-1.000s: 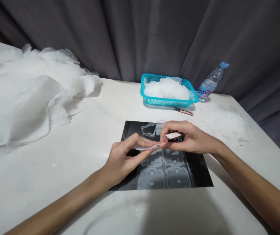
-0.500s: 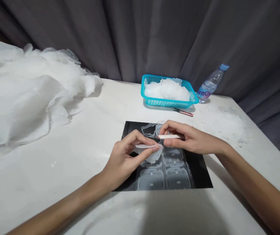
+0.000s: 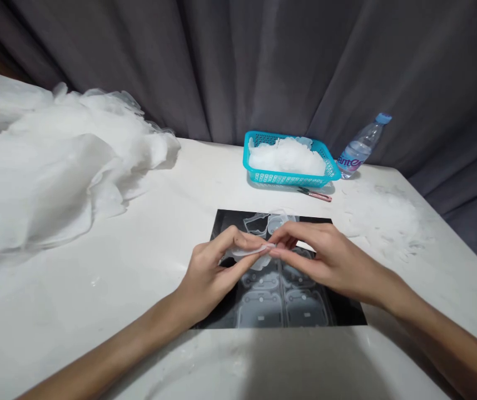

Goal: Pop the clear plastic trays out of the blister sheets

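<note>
Right hand [image 3: 338, 255] pinches the translucent piece [image 3: 244, 253] — (before, held apart).

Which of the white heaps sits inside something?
The middle heap, inside the turquoise basket; the large left pile and scattered right scraps lie on the table.

basket [image 3: 263, 178]: teal | curtain [image 3: 238, 66]: grey | mat [image 3: 349, 314]: black | held piece [image 3: 260, 263]: whitish, apparently

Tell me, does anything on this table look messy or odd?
Yes: loose white scraps lie scattered on the tabletop, right of the turquoise basket, rather than gathered together. The bottle also appears tilted, perhaps only from the lens.
</note>
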The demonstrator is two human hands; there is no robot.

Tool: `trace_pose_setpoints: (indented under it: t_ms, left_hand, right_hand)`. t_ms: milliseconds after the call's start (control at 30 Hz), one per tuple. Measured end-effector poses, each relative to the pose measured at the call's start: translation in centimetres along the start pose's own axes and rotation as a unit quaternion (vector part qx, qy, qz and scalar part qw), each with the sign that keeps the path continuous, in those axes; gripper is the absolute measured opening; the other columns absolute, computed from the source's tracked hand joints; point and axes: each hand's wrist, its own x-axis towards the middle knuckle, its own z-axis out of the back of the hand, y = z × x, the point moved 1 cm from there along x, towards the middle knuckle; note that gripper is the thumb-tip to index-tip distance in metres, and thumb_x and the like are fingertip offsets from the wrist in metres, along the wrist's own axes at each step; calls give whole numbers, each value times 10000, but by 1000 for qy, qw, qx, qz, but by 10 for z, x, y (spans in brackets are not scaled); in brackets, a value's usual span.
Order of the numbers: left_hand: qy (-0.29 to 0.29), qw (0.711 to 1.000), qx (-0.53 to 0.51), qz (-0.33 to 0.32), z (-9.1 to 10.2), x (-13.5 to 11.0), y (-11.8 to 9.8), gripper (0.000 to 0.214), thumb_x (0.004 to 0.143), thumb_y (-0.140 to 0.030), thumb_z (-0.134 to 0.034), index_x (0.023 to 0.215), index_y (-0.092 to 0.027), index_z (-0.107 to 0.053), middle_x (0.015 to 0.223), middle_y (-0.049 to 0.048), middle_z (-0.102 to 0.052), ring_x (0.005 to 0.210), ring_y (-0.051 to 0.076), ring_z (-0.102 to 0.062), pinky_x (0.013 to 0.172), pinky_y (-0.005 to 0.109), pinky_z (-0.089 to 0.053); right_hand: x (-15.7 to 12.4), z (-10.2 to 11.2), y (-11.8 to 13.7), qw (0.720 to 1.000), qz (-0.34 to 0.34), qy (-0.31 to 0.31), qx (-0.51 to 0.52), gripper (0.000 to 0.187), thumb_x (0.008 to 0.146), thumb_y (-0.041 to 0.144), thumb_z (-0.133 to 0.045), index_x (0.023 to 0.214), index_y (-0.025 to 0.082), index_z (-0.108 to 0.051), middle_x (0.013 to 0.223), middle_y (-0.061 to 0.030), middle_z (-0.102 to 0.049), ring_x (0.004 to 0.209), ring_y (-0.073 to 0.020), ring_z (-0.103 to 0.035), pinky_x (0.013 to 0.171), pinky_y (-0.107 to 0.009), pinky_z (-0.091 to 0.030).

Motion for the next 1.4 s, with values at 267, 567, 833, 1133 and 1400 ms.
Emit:
trace_pose_setpoints:
  t_ms: [267, 567, 833, 1133, 1400]
  left_hand:
    - [-30, 990, 69, -123, -1, 0, -4, 206, 907, -21, -736, 988, -196, -666, 1067, 37, -791, 951, 145, -779, 861, 235, -624]
    - [-9, 990, 63, -125, 0, 4, -13, 180, 900, -45, -759, 931, -192, -661, 1129, 40, -788, 975, 129, -773, 905, 212, -599]
    - [-33, 999, 25, 2, -1, 4, -13, 151, 941, -156, -763, 1051, -239, -701, 991, -25, -788, 928, 123, -780, 858, 177, -617]
    - [-20, 998, 51, 40, 1, 9, -19, 84, 944, -204, -773, 996, -269, -780, 966, -40, -821, 853, 131, -784, 761, 174, -622]
    - [-1, 994, 105, -20, 4, 4, -14, 154, 975, -163, -723, 1087, -263, -761, 997, -29, -820, 771, 100, -761, 690, 149, -595]
  right_hand:
    - [-7, -21, -7, 977, 137, -151, -57, 59, 1015, 149, -638, 1026, 182, -685, 894, -33, -757, 772, -142, -708, 712, -248, -537]
    - [-6, -24, -7, 972, 129, -195, -31, 95, 978, 136, -682, 890, 171, -674, 845, -31, -763, 752, -149, -727, 725, -254, -564]
    - [-6, -22, -8, 982, 79, -170, 15, 93, 971, 185, -705, 880, 182, -725, 823, -5, -771, 751, -139, -727, 723, -241, -561]
    - [2, 4, -16, 995, -8, -59, 77, 172, 986, 384, -704, 963, 218, -744, 926, -10, -776, 832, -157, -725, 752, -257, -568]
    - [11, 45, -132, 880, -123, -248, -385, 215, 994, 368, -611, 973, 178, -710, 1023, -140, -731, 980, -325, -650, 810, -412, -499]
